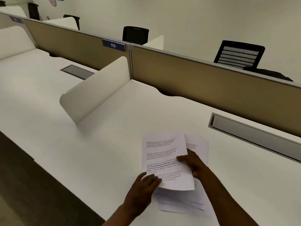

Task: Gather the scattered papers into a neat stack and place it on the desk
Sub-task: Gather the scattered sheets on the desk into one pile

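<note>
A printed white sheet (164,154) sits uppermost on the white desk (114,152), its near edge curling up. My left hand (145,185) grips its near-left corner. My right hand (193,165) pinches its right edge, thumb on top. Under it lie more printed papers (182,204), fanned out unevenly toward me, and another sheet (198,144) pokes out to the right behind my right hand. The sheets overlap loosely, with their edges out of line.
A white side divider (97,90) stands on the desk to the left. A brown back panel (211,88) with a "112" label (113,45) runs behind. A grey cable tray (254,134) lies at right. Black chairs (239,54) stand beyond.
</note>
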Demonstrator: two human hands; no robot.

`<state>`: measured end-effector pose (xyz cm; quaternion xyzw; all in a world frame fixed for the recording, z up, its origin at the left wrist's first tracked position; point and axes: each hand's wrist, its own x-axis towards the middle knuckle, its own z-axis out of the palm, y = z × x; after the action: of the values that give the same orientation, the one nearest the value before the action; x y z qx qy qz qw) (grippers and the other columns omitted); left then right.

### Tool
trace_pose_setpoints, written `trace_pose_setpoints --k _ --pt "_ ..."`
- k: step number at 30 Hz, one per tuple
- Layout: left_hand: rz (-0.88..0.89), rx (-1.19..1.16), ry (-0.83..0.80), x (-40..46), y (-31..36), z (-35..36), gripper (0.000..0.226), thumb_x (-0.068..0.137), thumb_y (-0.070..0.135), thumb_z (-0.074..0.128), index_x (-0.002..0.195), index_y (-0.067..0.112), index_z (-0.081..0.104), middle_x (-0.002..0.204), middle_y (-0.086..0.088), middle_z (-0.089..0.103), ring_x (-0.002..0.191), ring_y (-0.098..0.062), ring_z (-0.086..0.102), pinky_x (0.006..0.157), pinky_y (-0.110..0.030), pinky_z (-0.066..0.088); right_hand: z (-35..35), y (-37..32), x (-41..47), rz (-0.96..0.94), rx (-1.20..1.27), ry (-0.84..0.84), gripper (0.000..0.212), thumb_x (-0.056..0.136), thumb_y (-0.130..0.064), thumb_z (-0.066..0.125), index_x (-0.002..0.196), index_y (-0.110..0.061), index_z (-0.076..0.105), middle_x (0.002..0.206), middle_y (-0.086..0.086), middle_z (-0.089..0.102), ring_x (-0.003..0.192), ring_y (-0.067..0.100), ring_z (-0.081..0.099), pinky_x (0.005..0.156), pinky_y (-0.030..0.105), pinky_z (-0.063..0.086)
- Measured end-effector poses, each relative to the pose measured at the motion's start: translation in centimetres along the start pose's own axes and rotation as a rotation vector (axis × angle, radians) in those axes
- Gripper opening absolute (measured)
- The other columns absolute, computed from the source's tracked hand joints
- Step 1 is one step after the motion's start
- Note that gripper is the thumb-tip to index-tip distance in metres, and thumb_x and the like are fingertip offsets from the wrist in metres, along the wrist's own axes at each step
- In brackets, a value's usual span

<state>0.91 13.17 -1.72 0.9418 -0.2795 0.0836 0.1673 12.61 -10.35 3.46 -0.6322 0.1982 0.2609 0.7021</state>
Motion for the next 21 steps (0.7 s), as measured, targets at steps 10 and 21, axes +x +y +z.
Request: trace_pose_setpoints --k 10,21 --pt "-0.688 -0.680 -0.100 3.4 -0.7 -2.3 0.068 0.075 0.058 0.071 0.136 0.037 0.050 0.149 0.012 0.038 0.136 -0.008 0.038 0.115 -0.035 0.035 -1.9 4.3 -2.7 -0.102 0.078 0.163 0.054 0.082 0.005 0.065 0.129 -0.018 0.055 0.119 0.013 0.068 0.106 0.036 0.066 0.091 0.056 0.054" --pt "-1.034 -0.925 -0.074 8.4 -1.1 -1.8 0.055 0.081 0.007 0.072 0.132 0.020 0.054 0.115 -0.006 0.065 0.100 -0.020 0.065 0.087 -0.033 0.055 -1.8 8.6 -4.8 -0.220 -0.031 0.388 0.057 0.092 -0.008 0.059 0.143 -0.022 0.039 0.133 0.005 0.057 0.117 0.029 0.058 0.103 0.055 0.047"
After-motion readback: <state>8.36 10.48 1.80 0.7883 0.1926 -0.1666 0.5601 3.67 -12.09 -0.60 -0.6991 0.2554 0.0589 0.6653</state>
